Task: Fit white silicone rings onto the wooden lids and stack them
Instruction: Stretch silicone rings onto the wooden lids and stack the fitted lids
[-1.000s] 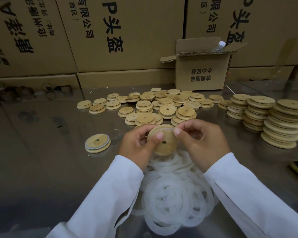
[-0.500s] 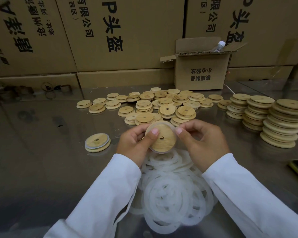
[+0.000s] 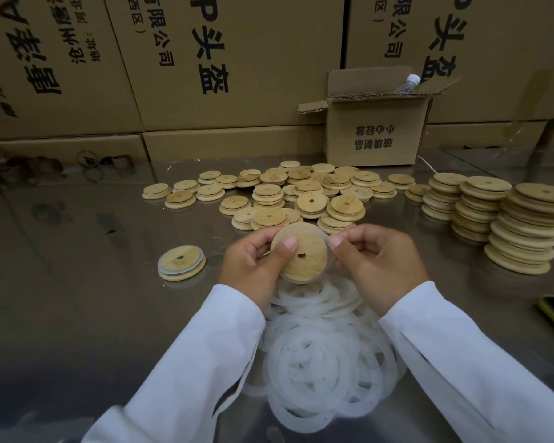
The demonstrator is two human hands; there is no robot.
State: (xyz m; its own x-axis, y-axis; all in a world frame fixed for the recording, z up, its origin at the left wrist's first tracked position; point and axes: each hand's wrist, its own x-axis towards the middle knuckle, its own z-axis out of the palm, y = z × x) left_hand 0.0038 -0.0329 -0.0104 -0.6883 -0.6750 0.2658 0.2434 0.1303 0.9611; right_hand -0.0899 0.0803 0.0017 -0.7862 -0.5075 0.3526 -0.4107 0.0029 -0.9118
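Poking from open box (image 3: 375, 135), bottle (image 3: 408, 84), lid (image 3: 307, 259) gripped

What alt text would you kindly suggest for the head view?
Left hand and right hand hold a wooden lid over a pile of white rings, fitting one round its rim. Loose lids and stacks lie behind.

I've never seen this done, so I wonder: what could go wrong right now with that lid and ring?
The silicone ring, pinched by the right hand, may not be seated all round the wooden lid that the left hand holds; it could twist or slip off. The uneven stacks on the right might topple if an arm bumps them.
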